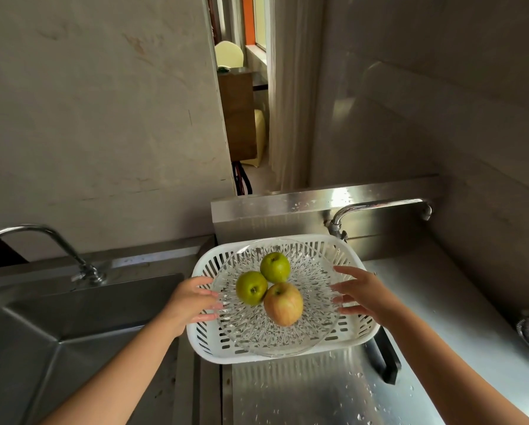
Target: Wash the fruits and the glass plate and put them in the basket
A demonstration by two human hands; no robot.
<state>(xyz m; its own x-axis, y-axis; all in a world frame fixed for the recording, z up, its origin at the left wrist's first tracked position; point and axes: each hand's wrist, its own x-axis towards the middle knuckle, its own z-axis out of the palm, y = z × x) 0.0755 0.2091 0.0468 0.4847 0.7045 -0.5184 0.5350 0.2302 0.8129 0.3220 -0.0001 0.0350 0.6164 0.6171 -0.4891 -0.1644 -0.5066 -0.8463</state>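
A cut-glass plate (275, 329) carrying 2 green apples (252, 287) and 1 reddish-yellow apple (283, 303) sits inside a white slotted plastic basket (353, 332) on a wet stainless-steel surface (318, 391) beside a sink (73, 326). The left hand (192, 302) touches the plate's left rim with fingers spread, while the right hand (359, 294) hovers at the right rim, released, fingers extended.

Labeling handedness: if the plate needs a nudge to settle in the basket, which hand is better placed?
Left, probably. The left hand has fingers at the plate rim; the right hand hovers open, slightly off it.
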